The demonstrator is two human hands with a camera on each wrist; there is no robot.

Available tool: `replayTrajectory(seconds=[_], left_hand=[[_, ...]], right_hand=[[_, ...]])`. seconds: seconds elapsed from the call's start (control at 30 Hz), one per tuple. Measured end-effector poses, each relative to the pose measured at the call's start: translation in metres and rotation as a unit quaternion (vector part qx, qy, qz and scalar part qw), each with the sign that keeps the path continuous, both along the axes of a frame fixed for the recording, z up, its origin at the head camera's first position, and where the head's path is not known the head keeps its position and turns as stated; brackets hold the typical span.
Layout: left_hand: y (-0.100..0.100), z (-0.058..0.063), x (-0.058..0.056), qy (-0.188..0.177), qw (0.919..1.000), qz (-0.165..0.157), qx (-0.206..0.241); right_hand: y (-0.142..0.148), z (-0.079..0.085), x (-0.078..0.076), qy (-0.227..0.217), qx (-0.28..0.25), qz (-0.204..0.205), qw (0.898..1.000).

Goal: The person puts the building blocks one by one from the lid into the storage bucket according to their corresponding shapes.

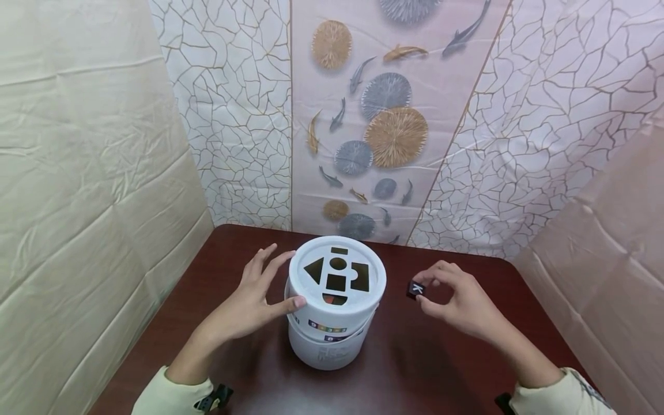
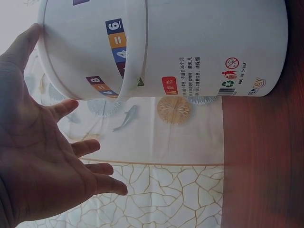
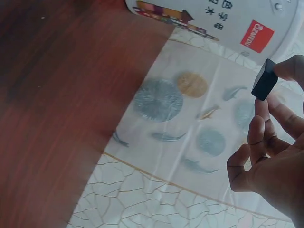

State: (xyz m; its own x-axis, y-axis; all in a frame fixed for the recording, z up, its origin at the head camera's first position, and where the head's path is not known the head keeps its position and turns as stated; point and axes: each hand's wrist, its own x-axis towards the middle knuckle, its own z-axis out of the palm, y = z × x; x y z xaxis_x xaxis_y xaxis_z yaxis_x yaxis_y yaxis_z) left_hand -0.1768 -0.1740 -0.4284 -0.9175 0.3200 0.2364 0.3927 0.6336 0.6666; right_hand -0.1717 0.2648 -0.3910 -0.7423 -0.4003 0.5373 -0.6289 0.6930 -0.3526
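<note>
A white lidded bucket stands upright on the table. Its lid has several shaped holes, among them a triangle, a circle and a square; something red and green shows through the front one. At the lid's left edge is my left hand, thumb and index fingertip at the rim, the other fingers spread and clear of the bucket in the left wrist view. To the right of the bucket, my right hand pinches a small black letter block above the table. A white K marks the block's upper face.
The dark red-brown table extends around the bucket. A thin white handle hangs against the bucket's side. Behind the table hangs a patterned cloth, with pale cloth walls to the left and right.
</note>
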Motion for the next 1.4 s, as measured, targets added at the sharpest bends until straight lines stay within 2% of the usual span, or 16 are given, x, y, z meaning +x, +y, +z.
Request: replayTrajectory(seconds=[0.43, 0.9, 1.2, 1.4], left_hand=[[-0.001, 0.0, 0.001, -0.008, 1.0, 0.001, 0.002], [-0.001, -0.001, 0.001, -0.003, 1.0, -0.002, 0.005], [0.0, -0.002, 0.0, 0.001, 1.0, -0.003, 0.009], [0.0, -0.003, -0.001, -0.002, 1.0, -0.004, 0.008]], right_hand=[[-0.022, 0.024, -0.003, -0.009, -0.02, 0.024, 0.999], [-0.077, 0.042, -0.011, -0.019, -0.002, 0.085, 0.996], [-0.106, 0.043, -0.016, -0.054, 0.025, 0.103, 0.993], [-0.121, 0.042, -0.02, -0.059, 0.041, 0.12, 0.99]])
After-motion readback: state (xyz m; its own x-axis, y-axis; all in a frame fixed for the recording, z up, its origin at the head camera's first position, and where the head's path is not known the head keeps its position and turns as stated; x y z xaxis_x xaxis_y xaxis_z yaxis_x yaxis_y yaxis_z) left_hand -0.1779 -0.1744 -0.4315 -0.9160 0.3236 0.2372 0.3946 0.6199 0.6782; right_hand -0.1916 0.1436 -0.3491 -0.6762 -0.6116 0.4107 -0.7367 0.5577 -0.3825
